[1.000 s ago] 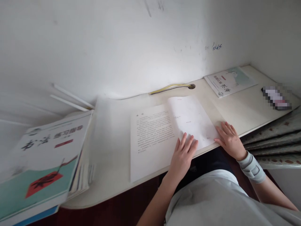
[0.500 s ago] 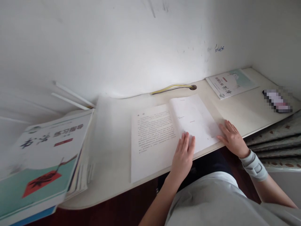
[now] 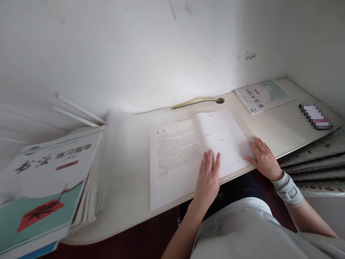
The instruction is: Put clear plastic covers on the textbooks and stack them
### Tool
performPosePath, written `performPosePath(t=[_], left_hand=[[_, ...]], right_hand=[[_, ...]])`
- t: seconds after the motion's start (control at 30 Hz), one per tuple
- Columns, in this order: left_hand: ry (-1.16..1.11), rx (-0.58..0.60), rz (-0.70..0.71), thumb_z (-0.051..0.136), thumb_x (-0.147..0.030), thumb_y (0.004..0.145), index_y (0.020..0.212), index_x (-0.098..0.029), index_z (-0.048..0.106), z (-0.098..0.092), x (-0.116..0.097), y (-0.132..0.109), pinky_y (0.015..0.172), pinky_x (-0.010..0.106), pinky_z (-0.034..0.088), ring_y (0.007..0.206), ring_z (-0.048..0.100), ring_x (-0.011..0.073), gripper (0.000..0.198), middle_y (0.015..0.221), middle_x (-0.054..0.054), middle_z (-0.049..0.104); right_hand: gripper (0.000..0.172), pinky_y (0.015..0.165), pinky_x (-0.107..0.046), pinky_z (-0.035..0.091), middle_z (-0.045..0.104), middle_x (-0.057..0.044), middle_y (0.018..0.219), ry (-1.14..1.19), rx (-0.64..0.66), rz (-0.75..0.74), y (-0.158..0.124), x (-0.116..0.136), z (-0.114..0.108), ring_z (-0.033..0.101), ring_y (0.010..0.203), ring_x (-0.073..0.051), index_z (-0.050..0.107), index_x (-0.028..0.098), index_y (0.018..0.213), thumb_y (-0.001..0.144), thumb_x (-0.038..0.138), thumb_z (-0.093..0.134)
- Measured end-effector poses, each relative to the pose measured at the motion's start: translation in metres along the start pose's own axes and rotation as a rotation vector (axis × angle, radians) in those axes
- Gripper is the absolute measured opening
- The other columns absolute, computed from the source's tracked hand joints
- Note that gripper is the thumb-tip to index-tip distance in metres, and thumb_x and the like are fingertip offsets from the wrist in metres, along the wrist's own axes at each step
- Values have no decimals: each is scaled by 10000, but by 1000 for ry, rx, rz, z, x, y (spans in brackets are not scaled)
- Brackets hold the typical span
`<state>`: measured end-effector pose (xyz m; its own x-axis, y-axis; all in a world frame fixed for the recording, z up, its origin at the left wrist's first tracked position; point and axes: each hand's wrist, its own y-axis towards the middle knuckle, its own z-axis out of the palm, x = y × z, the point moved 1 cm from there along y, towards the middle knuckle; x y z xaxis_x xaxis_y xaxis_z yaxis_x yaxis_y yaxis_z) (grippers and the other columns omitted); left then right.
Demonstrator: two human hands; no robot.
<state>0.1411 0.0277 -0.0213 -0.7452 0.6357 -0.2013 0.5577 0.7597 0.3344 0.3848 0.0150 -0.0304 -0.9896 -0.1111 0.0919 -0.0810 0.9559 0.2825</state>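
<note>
An open book (image 3: 175,158) lies on the desk in front of me, its left page full of printed lines and its right page mostly blank with a few small lines. My left hand (image 3: 208,178) rests flat near the fold at the lower part of the book, fingers stretched out. At the lower right edge of the right page is my right hand (image 3: 264,156), fingers extended and thumb apart, touching the page's border. A grey band wraps the right wrist.
A stack of booklets (image 3: 51,180) stands at the left end of the white desk (image 3: 129,162). At the back right lies another booklet (image 3: 262,95), with a blurred-out phone (image 3: 315,116) beyond it. Yellow and black cables (image 3: 194,102) run into a hole by the wall.
The left hand's fingers are spread a little more. The right hand has shifted slightly left along the page edge. The book stays open at the same pages; the view has moved slightly.
</note>
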Motion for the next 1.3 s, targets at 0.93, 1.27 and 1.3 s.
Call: performPosePath(t=[0.93, 1.27, 1.3], left_hand=[[29, 49, 102, 351, -26, 860, 1310, -145, 432, 8, -4, 13, 1049, 516, 326, 1370, 163, 306, 473, 1439, 168, 344], [43, 36, -75, 441, -156, 845, 1448, -91, 41, -6, 10, -8, 1035, 559, 302, 1353, 221, 335, 727, 1446, 265, 259], [51, 37, -64, 418, -119, 842, 1448, -90, 34, -3, 9, -9, 1035, 553, 306, 1350, 230, 328, 717, 1446, 269, 251]], right_hand=[[570, 1005, -508, 332, 388, -224, 1392, -108, 46, -5, 7, 13, -6, 330, 1300, -370, 494, 154, 1294, 862, 521, 430], [580, 1048, -518, 259, 356, -164, 1434, -45, 57, -234, 32, 40, -7, 296, 1330, -320, 444, 173, 1337, 876, 521, 400], [587, 1043, -517, 267, 354, -176, 1432, -52, 56, -184, 36, 32, -5, 303, 1326, -327, 442, 163, 1338, 877, 523, 393]])
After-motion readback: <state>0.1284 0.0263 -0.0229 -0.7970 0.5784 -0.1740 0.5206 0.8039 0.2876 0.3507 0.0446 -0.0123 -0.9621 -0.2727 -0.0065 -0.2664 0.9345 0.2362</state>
